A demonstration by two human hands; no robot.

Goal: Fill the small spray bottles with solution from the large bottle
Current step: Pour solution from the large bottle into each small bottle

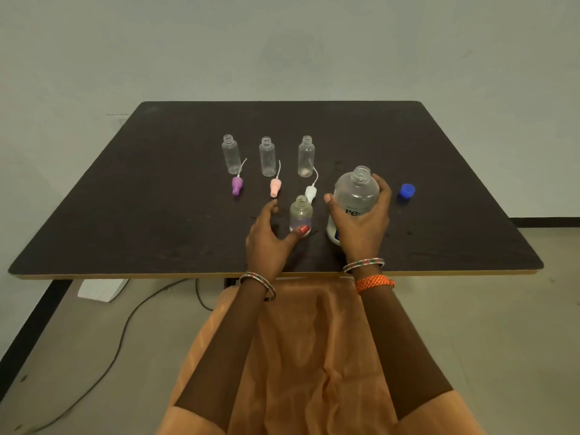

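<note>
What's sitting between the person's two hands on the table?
In the head view, one small uncapped bottle stands between the left hand and the right hand, which grips the large bottle. The left thumb touches the small bottle's base.

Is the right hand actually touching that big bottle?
Touching. The head view shows the right hand wrapped around the large bottle, thumb on its left side and fingers curled round its right, with no gap visible.

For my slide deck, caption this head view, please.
Right hand grips the uncapped large bottle; left hand touches a small bottle on the table.
</note>
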